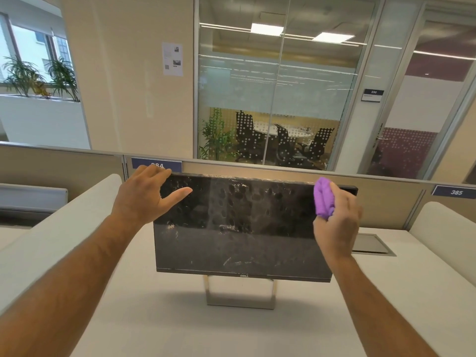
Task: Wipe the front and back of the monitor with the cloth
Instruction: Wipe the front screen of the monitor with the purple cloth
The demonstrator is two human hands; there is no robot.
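Observation:
A black monitor on a silver stand faces me on the white desk, its dark screen smeared and spotted. My left hand is at the monitor's top left corner, fingers over the top edge and thumb lying across the screen. My right hand grips a bunched purple cloth against the upper right part of the screen. The back of the monitor is hidden.
The white desk has padded white dividers at left and right and a low beige partition behind the monitor. A grey cable hatch lies in the desk at right. Beyond stands a glass-walled meeting room.

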